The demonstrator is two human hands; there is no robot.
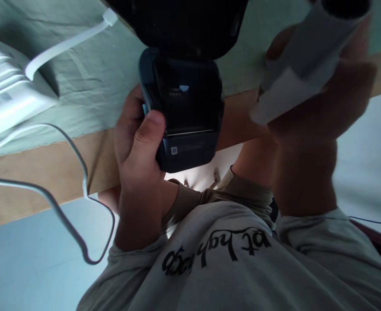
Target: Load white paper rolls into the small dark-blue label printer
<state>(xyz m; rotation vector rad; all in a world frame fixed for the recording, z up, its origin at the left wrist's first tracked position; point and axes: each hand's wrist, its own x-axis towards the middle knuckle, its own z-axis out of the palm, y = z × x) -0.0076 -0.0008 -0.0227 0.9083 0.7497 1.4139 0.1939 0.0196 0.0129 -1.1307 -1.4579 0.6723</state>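
Dark handheld printer (185,116) at the wooden table edge (48,168), lid up, gripped by left hand (138,151) with thumb on its side; right hand (320,99) wrapped around a white paper roll (303,56) just beside it, above green cloth (96,86).

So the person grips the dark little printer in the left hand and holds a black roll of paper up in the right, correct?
Nearly. In the head view the left hand does grip the dark printer, but the paper roll in the right hand is white, not black.
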